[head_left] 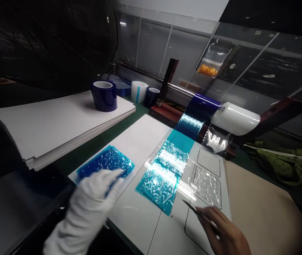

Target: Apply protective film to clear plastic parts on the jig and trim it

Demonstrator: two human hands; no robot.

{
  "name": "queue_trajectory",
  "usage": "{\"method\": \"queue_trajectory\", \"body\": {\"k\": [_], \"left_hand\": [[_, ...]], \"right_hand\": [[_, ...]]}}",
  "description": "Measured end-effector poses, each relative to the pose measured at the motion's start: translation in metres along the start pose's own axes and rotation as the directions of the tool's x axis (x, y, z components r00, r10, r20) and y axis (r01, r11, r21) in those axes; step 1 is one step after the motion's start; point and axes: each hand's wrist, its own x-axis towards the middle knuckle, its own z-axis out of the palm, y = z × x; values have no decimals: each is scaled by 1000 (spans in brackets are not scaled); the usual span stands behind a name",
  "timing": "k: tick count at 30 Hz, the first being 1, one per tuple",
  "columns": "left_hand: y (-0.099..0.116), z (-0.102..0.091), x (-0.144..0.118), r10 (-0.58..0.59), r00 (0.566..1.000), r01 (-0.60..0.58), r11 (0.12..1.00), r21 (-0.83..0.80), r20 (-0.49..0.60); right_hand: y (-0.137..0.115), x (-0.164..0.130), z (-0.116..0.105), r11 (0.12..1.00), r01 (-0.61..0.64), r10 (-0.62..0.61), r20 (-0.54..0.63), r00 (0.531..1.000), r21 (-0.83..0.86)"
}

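Observation:
My left hand point(91, 203) wears a white glove and rests with its fingers flat on the near edge of a wrinkled blue film piece point(105, 163) lying on a white board point(140, 141). My right hand point(221, 230) is bare and grips a thin dark blade or tweezers point(190, 207), its tip pointing toward the near corner of a teal film strip point(164, 173). That strip runs back to a blue film roll point(200, 106) on a holder. Clear film point(206, 180) covers a panel beside the strip.
A stack of white sheets point(55, 124) lies at left with a dark blue tape roll point(104, 95) on it. More rolls point(145, 94) stand behind. A white roll point(234, 118) sits on the holder bar. A tan board point(262, 209) lies at right. Clear panels stand at the back.

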Motion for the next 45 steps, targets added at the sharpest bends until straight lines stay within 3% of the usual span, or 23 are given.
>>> {"method": "queue_trajectory", "body": {"k": [2,4,7,11,15,19,25,33,38,42,43,45], "left_hand": [[31,33,5,65,957,-84,995,55,282],[54,62,18,80,941,-109,991,71,329],[65,89,42,81,931,-117,990,81,356],[58,100,56,67,919,-113,989,98,388],[57,98,54,68,909,-128,985,119,410],[59,97,53,60,900,-127,984,127,432],[61,91,57,75,889,-143,983,118,452],[59,85,58,87,884,-159,980,122,459],[73,57,31,148,874,-204,976,73,464],[89,59,-2,109,739,-191,980,52,665],[91,63,-7,94,734,-197,977,79,672],[93,73,-13,100,786,-231,963,139,610]], "right_hand": [[-5,34,3,999,19,-18,34,999,-43],[-14,70,11,995,12,-6,67,998,-97],[-27,116,26,987,30,-10,128,992,-160],[-41,155,47,980,71,-39,172,984,-184],[-49,170,57,973,104,-57,224,973,-205],[-44,165,50,966,109,-44,267,963,-235],[-14,130,20,951,59,38,306,951,-302],[12,71,-19,915,-145,258,270,928,-376],[2,41,-11,934,-279,334,269,903,-224],[-19,37,9,934,-350,357,266,895,-75],[-24,38,12,931,-364,361,262,895,-38],[-31,40,14,921,-388,366,254,895,42]]}}
